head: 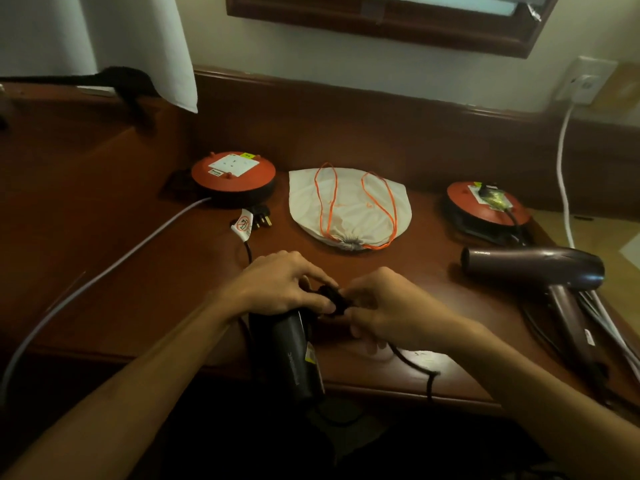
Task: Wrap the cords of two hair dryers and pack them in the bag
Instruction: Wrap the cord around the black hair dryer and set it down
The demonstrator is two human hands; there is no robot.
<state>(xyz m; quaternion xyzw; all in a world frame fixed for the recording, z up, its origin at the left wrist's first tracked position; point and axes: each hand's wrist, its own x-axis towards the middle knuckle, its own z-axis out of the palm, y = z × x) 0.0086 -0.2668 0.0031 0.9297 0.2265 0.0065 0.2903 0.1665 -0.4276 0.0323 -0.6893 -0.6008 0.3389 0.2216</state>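
We take the white drawstring bag point(349, 209) on the wooden desk point(138, 258) as our landmark; it lies flat at the back of the desk with its mouth cinched and its orange strings loose on top, so nothing is packed yet.

Directly in front of the bag, at the near edge of the desk, we hold the black hair dryer point(294, 355). Our left hand point(277, 289) is curled round its upper end, which we judge steadies the body while the cord is worked. Our right hand point(384, 310) has its fingers bent and pinches the dark cord point(332, 301) close to the left hand's fingertips, seemingly to start or guide a turn; exactly how the cord sits under the fingers is hidden. The slack of this cord trails off past the desk edge, and its plug point(258, 220) with a white warning tag lies left of the bag.

The second hair dryer point(540, 268), purple, rests right of the bag, well apart from our hands, its cords bunched beside its handle. Two red cable reels point(233, 178) flank the bag.

We judge the first wrap barely begun.
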